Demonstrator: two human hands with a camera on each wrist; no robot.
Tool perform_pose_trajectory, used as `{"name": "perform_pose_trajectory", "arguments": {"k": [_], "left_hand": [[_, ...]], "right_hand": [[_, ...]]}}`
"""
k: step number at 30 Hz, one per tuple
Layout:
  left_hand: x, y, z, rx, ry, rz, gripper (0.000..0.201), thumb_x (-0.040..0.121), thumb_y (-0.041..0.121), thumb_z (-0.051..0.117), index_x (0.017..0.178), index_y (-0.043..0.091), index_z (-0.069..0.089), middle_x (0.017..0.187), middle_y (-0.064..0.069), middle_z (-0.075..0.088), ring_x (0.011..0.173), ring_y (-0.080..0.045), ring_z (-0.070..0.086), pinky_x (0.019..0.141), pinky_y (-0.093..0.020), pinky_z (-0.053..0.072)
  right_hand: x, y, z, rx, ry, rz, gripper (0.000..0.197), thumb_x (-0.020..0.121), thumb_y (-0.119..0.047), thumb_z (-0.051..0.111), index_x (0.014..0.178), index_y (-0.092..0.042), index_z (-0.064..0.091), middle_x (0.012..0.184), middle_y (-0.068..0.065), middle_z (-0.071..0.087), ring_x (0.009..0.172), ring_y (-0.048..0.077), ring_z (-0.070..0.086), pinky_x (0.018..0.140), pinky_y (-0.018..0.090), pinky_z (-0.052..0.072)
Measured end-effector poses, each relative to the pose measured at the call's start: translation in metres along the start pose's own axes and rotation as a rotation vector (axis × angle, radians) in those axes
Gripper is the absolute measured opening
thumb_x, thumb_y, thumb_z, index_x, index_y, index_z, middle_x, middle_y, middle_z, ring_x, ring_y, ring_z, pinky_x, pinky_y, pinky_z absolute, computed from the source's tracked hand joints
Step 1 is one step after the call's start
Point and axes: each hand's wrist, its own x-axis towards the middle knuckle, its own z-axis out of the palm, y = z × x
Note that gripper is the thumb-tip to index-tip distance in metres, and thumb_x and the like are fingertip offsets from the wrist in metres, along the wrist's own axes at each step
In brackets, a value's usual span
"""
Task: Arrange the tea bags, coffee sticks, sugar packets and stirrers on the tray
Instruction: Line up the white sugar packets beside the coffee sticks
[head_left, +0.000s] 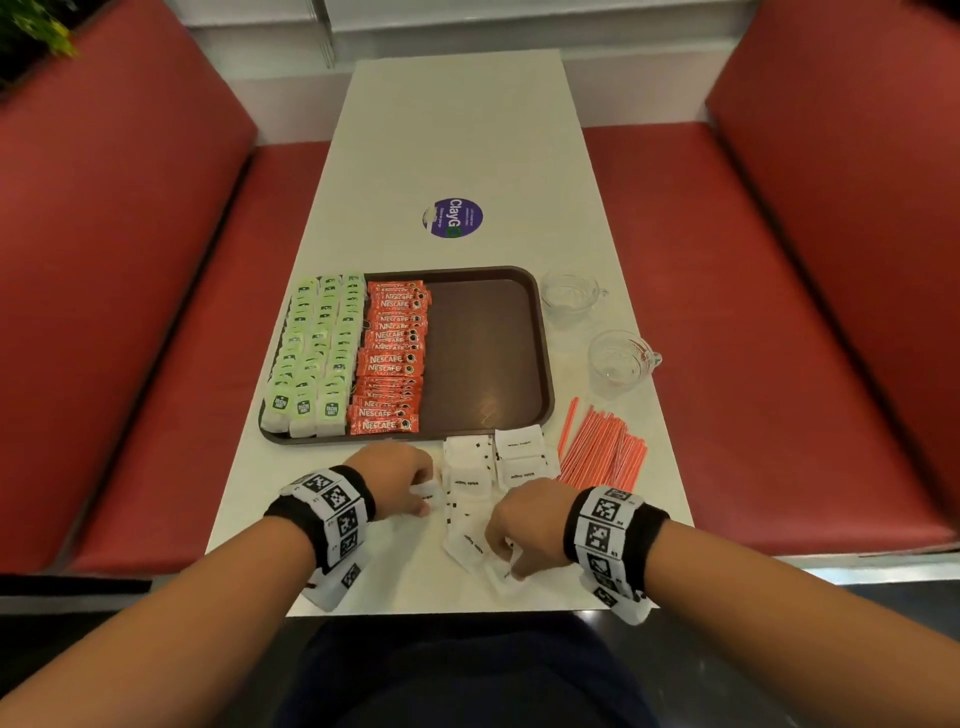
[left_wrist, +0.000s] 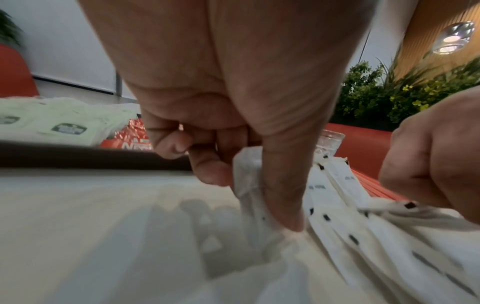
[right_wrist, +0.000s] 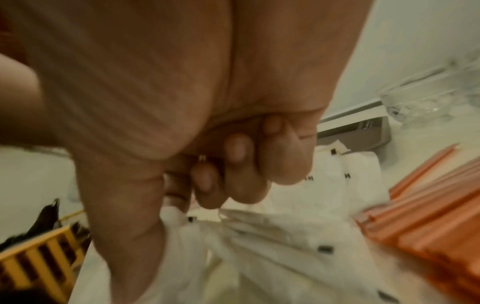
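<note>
Left third of the tray (head_left: 540, 332): tea bags (head_left: 311, 353) in three columns, overlapped like shingles, green labels facing us. We judge the overlap is there to fit the count into a narrow band. Each column runs from the near rim to the far rim.

Next band rightward: coffee sticks (head_left: 392, 358), stacked as a ladder beside the tea bags. Each stick's long axis lies across the tray, left to right, print upright to us; the stack itself runs near to far. The right half of the tray is bare brown — presumably reserved for sugar and stirrers.

Left hand (head_left: 400, 480): on the tabletop (head_left: 457, 130) just before the tray's near rim. In the left wrist view the thumb and curled fingers (left_wrist: 210, 172) pinch a white packet; the grip is clamped on it at the pile's left edge.

Sugar packets (head_left: 493, 462): loose white pile on the tabletop between the hands, none on the tray yet. Far packets lie flat in two rough columns, long edges across; the near ones are skewed. We judge both hands are squaring packets into a bundle before transfer.

Right hand (head_left: 524, 525): at the pile's near right, fingers curled down onto packets. The right wrist view is blurred — thumb appears to press paper against the forefinger, so we read it as pinching packets.

Stirrers (head_left: 602, 452): orange bundle on the tabletop right of the sugar, fanned, long axes running near to far with a slight lean.

Two glass cups (head_left: 621, 361) stand beyond the stirrers, right of the tray.
</note>
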Motion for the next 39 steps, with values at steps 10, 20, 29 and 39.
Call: {"name": "perform_pose_trajectory", "arguments": {"k": [10,20,29,39], "left_hand": [[-0.008,-0.008,-0.051,-0.233,0.303,0.085,0.012,0.095,0.035,0.062,0.102,0.029,0.070,0.086,0.013,0.064,0.081,-0.010,0.058,0.069,-0.026,0.039],[0.017,-0.001,-0.091,-0.401,0.415,0.143,0.013,0.092,0.031,0.068,0.099,0.033,0.057,0.084,0.018,0.069,0.082,-0.001,0.063,0.081,-0.029,0.052],[0.058,-0.020,-0.105,-0.590,0.534,0.163,0.011,0.089,0.026,0.071,0.099,0.030,0.068,0.080,0.015,0.064,0.072,0.002,0.055,0.065,-0.018,0.042],[0.191,-0.067,-0.157,-0.549,0.622,-0.211,0.025,0.081,0.030,0.079,0.098,0.027,0.062,0.095,0.002,0.069,0.091,-0.018,0.063,0.078,-0.028,0.045]], "right_hand": [[-0.009,0.043,-0.053,0.446,0.436,0.114,0.034,0.092,-0.023,0.069,0.124,-0.028,0.060,0.110,-0.007,0.065,0.098,0.010,0.058,0.088,0.030,0.047],[0.011,0.073,-0.094,0.663,0.597,0.127,0.010,0.094,-0.016,0.052,0.101,-0.021,0.049,0.090,0.001,0.067,0.070,0.014,0.060,0.060,0.026,0.047],[0.059,0.093,-0.111,0.661,0.722,0.164,0.008,0.099,-0.027,0.056,0.103,-0.023,0.062,0.086,-0.004,0.064,0.079,0.013,0.059,0.068,0.031,0.044],[0.069,0.124,-0.119,0.882,0.706,0.298,0.007,0.100,-0.024,0.044,0.098,-0.021,0.050,0.088,0.001,0.069,0.078,0.025,0.067,0.081,0.053,0.056]]}}
